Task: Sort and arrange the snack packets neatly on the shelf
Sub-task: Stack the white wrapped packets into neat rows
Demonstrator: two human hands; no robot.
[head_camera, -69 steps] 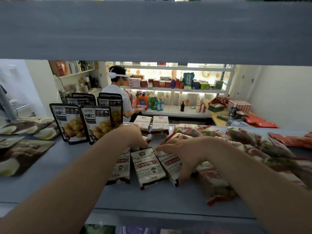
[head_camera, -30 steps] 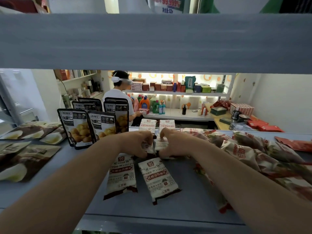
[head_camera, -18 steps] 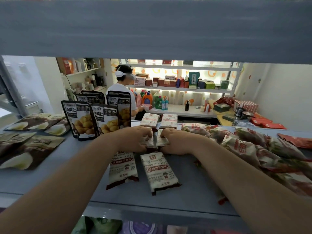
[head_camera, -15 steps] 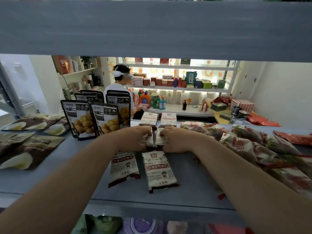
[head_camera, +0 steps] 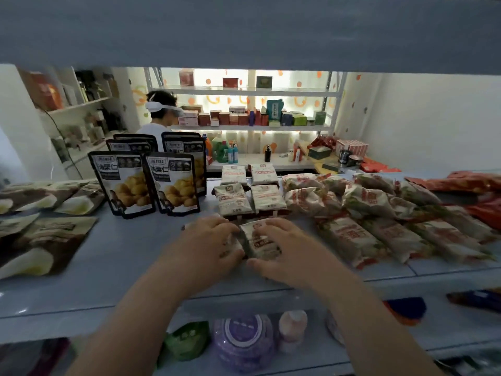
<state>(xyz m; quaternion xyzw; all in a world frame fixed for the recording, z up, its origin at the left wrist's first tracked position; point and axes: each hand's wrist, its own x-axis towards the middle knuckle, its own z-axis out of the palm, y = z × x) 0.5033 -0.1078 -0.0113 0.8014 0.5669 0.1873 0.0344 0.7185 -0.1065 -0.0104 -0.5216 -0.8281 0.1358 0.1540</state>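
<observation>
Snack packets [head_camera: 257, 241], two, are held side by side at the shelf [head_camera: 122, 256] front, one under the left hand [head_camera: 214, 240] and one under the right hand [head_camera: 282, 248]. Their long axes are pointed at 12 o'clock, where the arranged rows [head_camera: 250, 199] are found just beyond.

Six flat white-and-red plastic snack packets [head_camera: 233, 200] in two columns on a pale grey-blue shelf board [head_camera: 130, 256].
Four lie flat, edges touching, in a block; the nearest pair [head_camera: 259, 240] lies at its 6 o'clock, side by side, slightly skewed, partly covered.
</observation>
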